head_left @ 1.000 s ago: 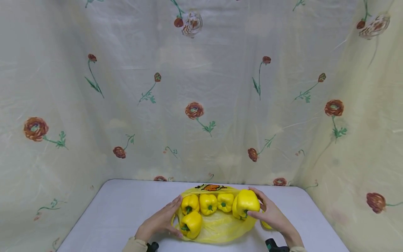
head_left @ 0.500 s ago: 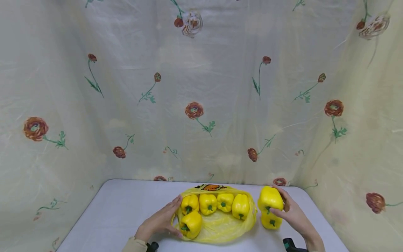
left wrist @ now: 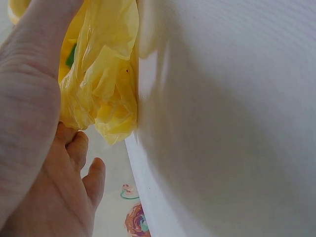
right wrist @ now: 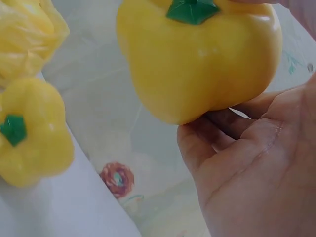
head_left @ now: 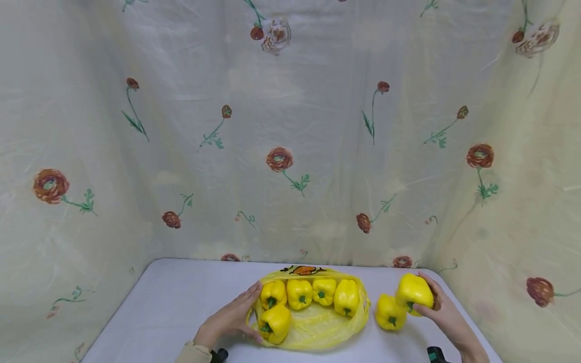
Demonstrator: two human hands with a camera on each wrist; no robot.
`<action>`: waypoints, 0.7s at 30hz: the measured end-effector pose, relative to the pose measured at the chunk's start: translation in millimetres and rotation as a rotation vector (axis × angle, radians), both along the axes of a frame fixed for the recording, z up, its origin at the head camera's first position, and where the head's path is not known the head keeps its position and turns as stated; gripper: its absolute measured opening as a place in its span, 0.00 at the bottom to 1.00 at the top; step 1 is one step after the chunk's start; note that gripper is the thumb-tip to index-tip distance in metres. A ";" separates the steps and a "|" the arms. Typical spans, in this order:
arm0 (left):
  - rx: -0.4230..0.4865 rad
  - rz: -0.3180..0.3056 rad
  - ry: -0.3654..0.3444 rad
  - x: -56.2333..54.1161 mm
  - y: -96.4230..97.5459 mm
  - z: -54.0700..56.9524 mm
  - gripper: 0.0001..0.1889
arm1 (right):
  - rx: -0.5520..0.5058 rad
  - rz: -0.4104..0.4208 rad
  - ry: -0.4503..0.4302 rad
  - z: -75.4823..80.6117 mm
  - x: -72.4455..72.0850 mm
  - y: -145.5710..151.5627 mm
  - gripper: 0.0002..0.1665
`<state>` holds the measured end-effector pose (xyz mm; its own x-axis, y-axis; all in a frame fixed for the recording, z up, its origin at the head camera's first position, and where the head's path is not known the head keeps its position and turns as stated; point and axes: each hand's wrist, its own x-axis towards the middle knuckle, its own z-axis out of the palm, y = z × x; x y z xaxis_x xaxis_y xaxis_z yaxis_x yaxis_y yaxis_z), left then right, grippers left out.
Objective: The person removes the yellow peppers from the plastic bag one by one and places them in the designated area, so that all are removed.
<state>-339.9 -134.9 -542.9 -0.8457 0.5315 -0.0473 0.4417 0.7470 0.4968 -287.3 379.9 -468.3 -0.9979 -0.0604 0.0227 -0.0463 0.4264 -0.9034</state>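
My right hand grips a yellow bell pepper between thumb and fingers over the right side of the table. Its green stem shows at the top of the right wrist view. Just left of it, a second yellow bell pepper rests on the table. Mid-table lies a thin yellow plastic bag, spread with its mouth toward me and several yellow bell peppers inside. My left hand rests against the bag's left edge, fingers extended and thumb apart, beside the nearest bagged pepper.
A white table with rounded back corners carries everything. Pale curtains printed with red flowers enclose it at the back and both sides. An orange and black print marks the bag's far edge.
My right hand has carried its pepper from above the bag's right side out to the right, past the pepper on the table. The left hand and the bag stay in place.
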 end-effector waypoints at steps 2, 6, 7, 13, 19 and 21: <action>0.000 0.000 -0.003 0.5 0.1 -0.2 0.67 | -0.004 -0.016 -0.008 -3.6 0.5 5.5 0.50; -0.008 0.003 0.003 0.5 0.1 -0.4 0.67 | 0.002 -0.042 -0.006 -10.8 -0.2 15.9 0.49; -0.011 0.004 0.005 0.2 0.2 -0.6 0.68 | 0.011 -0.048 -0.017 -12.4 -0.4 18.2 0.50; -0.013 0.002 0.007 0.2 0.2 -1.3 0.68 | 0.036 -0.067 -0.123 -24.7 -3.9 33.6 0.50; -0.007 0.005 -0.002 0.3 0.7 -1.4 0.68 | 0.080 -0.076 -0.180 -39.4 -8.3 44.3 0.49; -0.003 0.009 -0.009 0.2 0.8 -1.1 0.68 | 0.092 -0.078 -0.192 -43.8 -10.3 45.5 0.49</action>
